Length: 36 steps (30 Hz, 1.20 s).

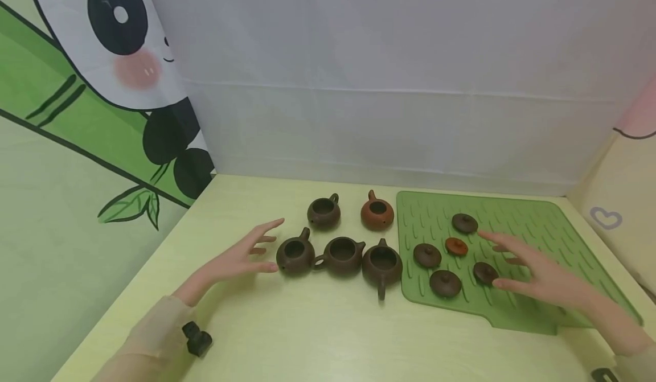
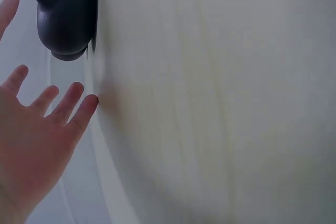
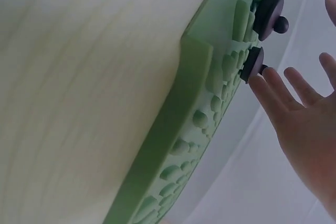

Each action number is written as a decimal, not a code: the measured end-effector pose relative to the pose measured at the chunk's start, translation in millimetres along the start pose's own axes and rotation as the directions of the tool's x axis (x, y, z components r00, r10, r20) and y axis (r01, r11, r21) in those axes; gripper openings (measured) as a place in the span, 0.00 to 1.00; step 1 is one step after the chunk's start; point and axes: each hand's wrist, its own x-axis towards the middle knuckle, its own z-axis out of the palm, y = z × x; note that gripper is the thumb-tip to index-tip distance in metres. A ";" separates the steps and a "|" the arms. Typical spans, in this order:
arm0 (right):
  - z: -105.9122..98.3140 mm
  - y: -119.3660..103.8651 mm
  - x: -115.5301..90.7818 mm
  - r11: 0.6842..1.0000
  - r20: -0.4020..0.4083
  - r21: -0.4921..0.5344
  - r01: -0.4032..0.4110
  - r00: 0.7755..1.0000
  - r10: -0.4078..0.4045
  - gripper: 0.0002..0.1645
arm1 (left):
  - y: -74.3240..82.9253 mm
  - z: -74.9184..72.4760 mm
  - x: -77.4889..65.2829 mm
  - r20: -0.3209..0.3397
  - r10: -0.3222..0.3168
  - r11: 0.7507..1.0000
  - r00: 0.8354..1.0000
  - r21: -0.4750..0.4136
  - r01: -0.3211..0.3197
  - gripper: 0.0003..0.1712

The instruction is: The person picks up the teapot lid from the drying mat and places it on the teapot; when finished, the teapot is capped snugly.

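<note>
My left hand (image 1: 233,261) hovers with fingers spread just left of a dark brown lidless teapot (image 1: 295,265). In the left wrist view that teapot (image 2: 68,17) stands beyond the outstretched fingers. To its right are two more dark teapots, one in the middle (image 1: 342,265) and one beside the mat (image 1: 381,274). Behind them stand a smaller dark teapot (image 1: 324,218) and a reddish-brown one (image 1: 376,220). Over the green mat (image 1: 533,228), my right hand (image 1: 543,274) holds nothing, its fingers extended near a small dark lid (image 1: 484,273).
Other lids lie on the mat: a reddish one (image 1: 456,246), and dark ones at the back (image 1: 464,223), left (image 1: 427,255) and front (image 1: 445,283). A small black object (image 1: 197,339) shows by the left sleeve. A white cloth wall (image 1: 384,131) rises behind the table.
</note>
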 end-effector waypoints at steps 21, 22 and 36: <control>10.8 29.7 4.2 0.978 0.034 0.134 0.160 0.986 -0.166 0.28 | -9.3 16.2 7.7 0.092 -0.069 0.980 0.993 -0.183 0.085 0.49; 10.8 30.3 4.2 0.978 0.034 0.135 0.162 0.985 -0.168 0.27 | -10.4 16.8 7.6 0.087 -0.075 0.980 0.993 -0.180 0.090 0.48; 9.5 30.0 7.4 0.977 0.073 0.184 0.112 0.989 -0.128 0.21 | -9.0 16.6 6.0 0.087 -0.087 0.976 0.992 -0.192 0.103 0.42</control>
